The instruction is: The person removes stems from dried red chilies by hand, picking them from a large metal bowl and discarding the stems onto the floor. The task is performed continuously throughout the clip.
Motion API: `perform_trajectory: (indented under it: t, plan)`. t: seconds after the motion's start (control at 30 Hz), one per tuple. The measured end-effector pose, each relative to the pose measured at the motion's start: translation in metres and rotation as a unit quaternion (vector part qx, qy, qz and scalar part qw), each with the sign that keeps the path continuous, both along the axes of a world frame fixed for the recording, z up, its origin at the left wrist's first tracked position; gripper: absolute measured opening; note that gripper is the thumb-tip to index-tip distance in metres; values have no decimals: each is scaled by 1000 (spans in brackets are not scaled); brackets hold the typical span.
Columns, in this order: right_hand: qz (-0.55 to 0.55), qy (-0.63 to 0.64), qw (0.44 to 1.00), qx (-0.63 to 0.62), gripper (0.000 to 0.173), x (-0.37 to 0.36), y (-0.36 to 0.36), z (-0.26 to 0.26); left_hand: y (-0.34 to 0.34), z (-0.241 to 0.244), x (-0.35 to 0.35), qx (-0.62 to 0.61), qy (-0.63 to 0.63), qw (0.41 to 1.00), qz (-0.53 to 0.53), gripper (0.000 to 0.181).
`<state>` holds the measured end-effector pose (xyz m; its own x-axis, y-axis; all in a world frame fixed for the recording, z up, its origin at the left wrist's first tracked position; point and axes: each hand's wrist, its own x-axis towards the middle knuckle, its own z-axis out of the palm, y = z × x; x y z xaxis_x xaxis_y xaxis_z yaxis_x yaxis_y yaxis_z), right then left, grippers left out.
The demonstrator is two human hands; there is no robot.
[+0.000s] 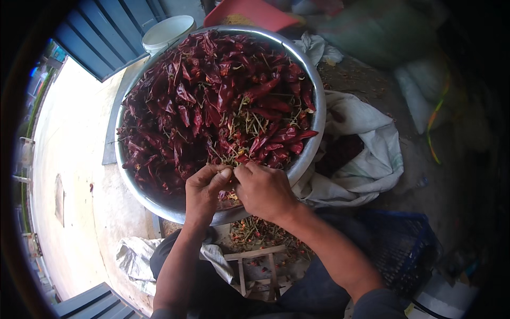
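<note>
Over the near rim of a large metal basin, my left hand and my right hand meet, fingertips almost touching. Thumb and forefinger of the left are pinched together, and the right's fingers are curled closed. What they pinch is small and mostly hidden by the fingers; it appears to be a dried chili pepper at its stem. Dark red dried chili peppers heap the basin. A cluster of pale, dry stems lies among them, just beyond my hands.
Right of the basin slumps an open white woven sack with dark red contents. A white bucket and red scoop-like container stand behind. Stem debris and a wooden frame lie below; a blue plastic crate sits right.
</note>
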<state>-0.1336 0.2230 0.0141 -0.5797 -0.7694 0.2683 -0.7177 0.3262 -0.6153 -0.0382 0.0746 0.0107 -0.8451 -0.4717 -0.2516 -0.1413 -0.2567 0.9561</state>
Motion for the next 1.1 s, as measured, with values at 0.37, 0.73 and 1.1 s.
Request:
perform_trajectory:
  t: [0.37, 0.73, 1.1]
  plan:
    - [34, -22, 997, -66, 17, 0, -1, 0, 9, -1, 1, -164, 20, 986, 18, 15]
    - [-49, -288, 936, -196, 24, -29, 14, 14, -44, 9, 9, -210, -119, 963, -121, 30]
    - [-53, -426, 898, -97, 18, -28, 18, 9, -36, -43, -5, -321, -148, 930, -99, 21]
